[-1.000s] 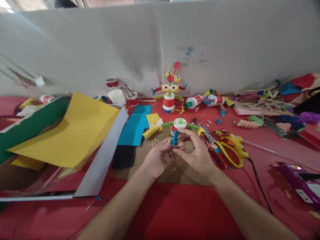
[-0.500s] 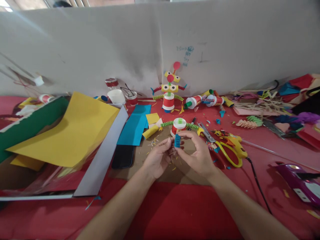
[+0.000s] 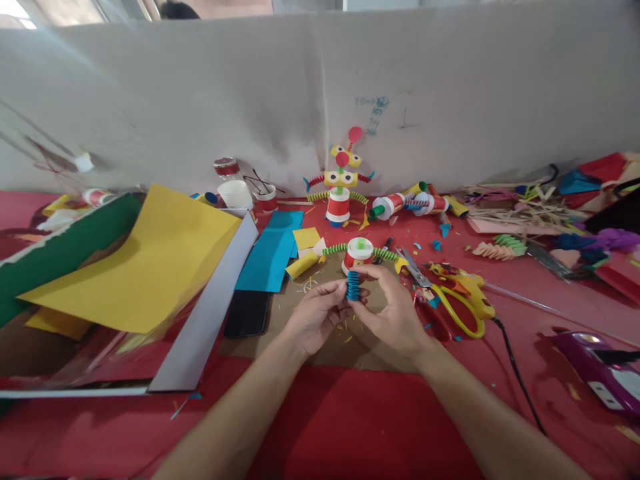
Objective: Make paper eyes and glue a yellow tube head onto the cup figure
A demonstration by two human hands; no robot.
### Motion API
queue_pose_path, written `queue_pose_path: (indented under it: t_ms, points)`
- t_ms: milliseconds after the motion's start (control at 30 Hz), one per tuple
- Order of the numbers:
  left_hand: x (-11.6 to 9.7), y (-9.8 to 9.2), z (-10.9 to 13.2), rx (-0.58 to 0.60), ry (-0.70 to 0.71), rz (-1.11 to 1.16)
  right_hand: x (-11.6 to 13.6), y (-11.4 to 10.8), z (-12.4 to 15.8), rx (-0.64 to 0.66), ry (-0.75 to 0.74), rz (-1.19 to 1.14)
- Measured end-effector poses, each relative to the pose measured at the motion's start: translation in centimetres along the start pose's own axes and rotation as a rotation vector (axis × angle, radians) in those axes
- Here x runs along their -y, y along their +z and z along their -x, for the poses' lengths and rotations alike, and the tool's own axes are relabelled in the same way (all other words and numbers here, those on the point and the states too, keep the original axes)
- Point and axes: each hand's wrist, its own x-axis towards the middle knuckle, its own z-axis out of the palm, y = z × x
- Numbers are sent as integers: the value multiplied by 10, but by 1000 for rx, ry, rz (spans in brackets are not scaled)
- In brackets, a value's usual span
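The right hand (image 3: 393, 310) pinches a blue folded paper spring (image 3: 353, 287) upright between thumb and forefinger, held above the brown cardboard (image 3: 370, 353). The left hand (image 3: 319, 313) curls close at the spring's side, fingers bunched; from where I stand I can't tell whether it grips too. Just beyond them is a red-and-white cup (image 3: 357, 252) with green folded arms. Scissors (image 3: 414, 268) and a yellow glue gun (image 3: 482, 298) lie off to the right on the red worktop (image 3: 370, 427).

Grey partition (image 3: 200, 93), blue scribbles (image 3: 382, 103) on it, behind red tabletop (image 3: 370, 427); bright patch (image 3: 15, 15) above, far left.
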Motion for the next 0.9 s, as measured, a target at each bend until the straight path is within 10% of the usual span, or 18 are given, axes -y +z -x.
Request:
queue_pose_path:
  t_ms: [400, 667, 900]
  points:
    - [1, 3, 2, -180, 247, -356, -3, 6, 1, 10, -16, 141]
    - [-1, -7, -3, -150, 404, -822, -15, -22, -6, -493, 217, 14]
    - [6, -12, -3, -190, 467, -973, -33, -22, -12, -607, 245, -123]
